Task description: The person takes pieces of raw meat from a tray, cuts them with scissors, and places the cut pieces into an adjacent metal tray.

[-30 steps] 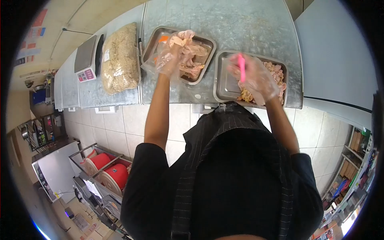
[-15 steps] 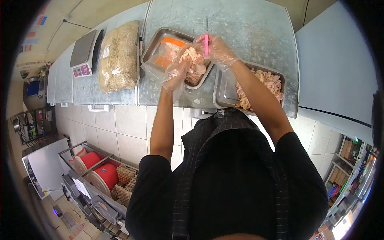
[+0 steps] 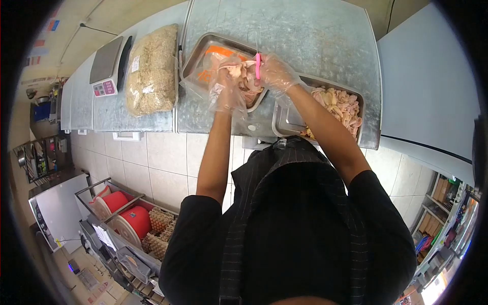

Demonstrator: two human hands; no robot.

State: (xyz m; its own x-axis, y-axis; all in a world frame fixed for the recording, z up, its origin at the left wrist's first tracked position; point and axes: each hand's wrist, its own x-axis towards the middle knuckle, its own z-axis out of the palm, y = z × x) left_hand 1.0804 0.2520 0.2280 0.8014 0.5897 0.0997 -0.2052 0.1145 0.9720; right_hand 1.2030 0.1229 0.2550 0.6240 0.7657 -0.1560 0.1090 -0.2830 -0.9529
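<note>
My left hand (image 3: 223, 89), in a clear plastic glove, is closed around a piece of raw chicken (image 3: 239, 71) over the left metal tray (image 3: 195, 56). My right hand (image 3: 277, 73), gloved the same way, grips a pink-handled knife (image 3: 258, 66) just right of that piece. Its thin blade points away from me and is hard to make out. Under my hands the tray holds more raw meat and a clear bag with orange print (image 3: 219, 51). Below my right forearm, a second metal tray (image 3: 279, 114) contains cut raw chicken pieces (image 3: 340, 107) on its right side.
A large clear bag of pale crumbs or flakes (image 3: 152, 71) lies left of the trays, with a digital scale (image 3: 107, 66) beyond it. The metal worktop (image 3: 325, 35) ends close to my apron. Red containers (image 3: 134, 223) and egg trays (image 3: 160, 221) stand low at left.
My left hand has shifted slightly right and the chicken piece is now stretched toward my right hand. The knife has moved a little left and nearer me.
</note>
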